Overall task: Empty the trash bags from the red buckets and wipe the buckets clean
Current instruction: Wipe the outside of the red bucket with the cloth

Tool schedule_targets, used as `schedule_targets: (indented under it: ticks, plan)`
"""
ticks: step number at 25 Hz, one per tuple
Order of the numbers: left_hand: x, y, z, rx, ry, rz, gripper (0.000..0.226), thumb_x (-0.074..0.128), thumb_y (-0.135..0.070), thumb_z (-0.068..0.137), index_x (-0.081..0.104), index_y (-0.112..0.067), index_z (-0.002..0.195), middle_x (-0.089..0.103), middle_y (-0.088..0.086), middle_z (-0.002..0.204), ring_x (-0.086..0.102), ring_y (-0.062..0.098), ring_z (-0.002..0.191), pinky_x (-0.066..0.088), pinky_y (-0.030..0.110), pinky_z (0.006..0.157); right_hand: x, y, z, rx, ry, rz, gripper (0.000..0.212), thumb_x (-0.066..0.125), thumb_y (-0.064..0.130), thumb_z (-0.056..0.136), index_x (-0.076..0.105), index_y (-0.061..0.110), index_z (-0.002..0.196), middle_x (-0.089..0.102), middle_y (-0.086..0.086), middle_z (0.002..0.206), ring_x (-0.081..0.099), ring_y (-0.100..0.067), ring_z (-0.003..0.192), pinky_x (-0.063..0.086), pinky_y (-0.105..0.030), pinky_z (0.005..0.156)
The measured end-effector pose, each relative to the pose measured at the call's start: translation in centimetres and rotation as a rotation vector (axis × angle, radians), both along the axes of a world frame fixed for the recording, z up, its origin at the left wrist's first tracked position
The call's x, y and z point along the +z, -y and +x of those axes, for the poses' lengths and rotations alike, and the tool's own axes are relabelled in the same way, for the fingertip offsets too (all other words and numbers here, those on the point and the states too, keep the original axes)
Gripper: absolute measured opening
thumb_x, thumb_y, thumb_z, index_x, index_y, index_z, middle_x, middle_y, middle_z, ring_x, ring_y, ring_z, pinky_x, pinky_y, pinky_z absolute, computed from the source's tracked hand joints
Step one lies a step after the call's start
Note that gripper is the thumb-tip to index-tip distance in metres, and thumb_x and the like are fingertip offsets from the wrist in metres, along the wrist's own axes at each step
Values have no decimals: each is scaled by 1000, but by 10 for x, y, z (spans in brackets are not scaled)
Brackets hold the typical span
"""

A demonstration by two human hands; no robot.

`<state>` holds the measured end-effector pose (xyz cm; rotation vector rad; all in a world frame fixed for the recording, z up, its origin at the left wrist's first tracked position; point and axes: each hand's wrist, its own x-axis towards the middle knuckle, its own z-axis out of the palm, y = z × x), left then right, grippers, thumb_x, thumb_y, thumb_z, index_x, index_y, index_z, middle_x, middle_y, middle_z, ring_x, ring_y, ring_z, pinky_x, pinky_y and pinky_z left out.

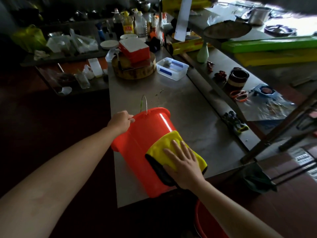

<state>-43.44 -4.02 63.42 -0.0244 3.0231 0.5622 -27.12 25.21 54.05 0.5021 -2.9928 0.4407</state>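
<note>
Both forearms are reaching in from the near edge, and low at the near right a second bucket [208,224] is peeking in, cut off by the frame and too dark to judge clean or dirty. On the near end of the table [188,107] the bucket [142,140] is lying tipped over, base towards the camera, mouth facing far and left. That is putting its outer wall up where a hand can get at it. The left hand [121,120] is gripping the rim, fingers curled over the lip, and that looks like bracing, stopping the round body from rolling. The right hand [184,162] is lying flat, fingers spread wide, pressing the cloth [169,143] onto the wall near the base; an open palm is likely spreading the pressure for wiping. The wire handle [145,102] is sticking up past the rim. The inside is facing away, so whether a bag is sitting in there cannot be told, and the left fingertips are hiding behind the lip.
</note>
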Motion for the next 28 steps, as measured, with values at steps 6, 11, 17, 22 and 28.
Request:
schedule_targets:
  ticks: [6,11,17,22,28]
  plan:
    - [7,-11,0,-37,-47,-33,29,59,-29,100,71,-13,121,66,13,114,61,31,109,45,33,90,-3,-31,-32,-392,474,-472,62,45,63,98,25,48,155,16,8,168,20,-24,153,25,-43,121]
    - [8,-10,0,-32,-61,-32,30,61,-27,99,71,-11,122,68,15,116,62,32,110,43,30,88,-6,30,24,-347,34,-181,62,31,67,96,36,44,153,21,1,167,11,-33,155,12,-55,123]
    - [7,-4,5,-40,-51,-28,28,60,-26,100,72,-9,119,68,15,111,62,32,107,41,30,83,-22,56,55,112,-212,114,55,43,54,102,34,41,155,12,4,170,6,-40,155,18,-67,117]
    - [5,3,8,-74,-47,-39,23,59,-24,100,75,-8,104,63,10,95,62,29,97,43,32,79,-18,64,40,261,-195,178,54,46,56,98,43,41,150,14,5,169,5,-35,156,16,-63,119]
    - [-1,12,6,-92,-49,-39,20,60,-24,99,73,-9,99,54,2,89,60,27,95,37,29,75,20,62,-15,90,-24,122,63,35,70,95,25,51,155,5,7,170,-5,-31,156,12,-64,121]
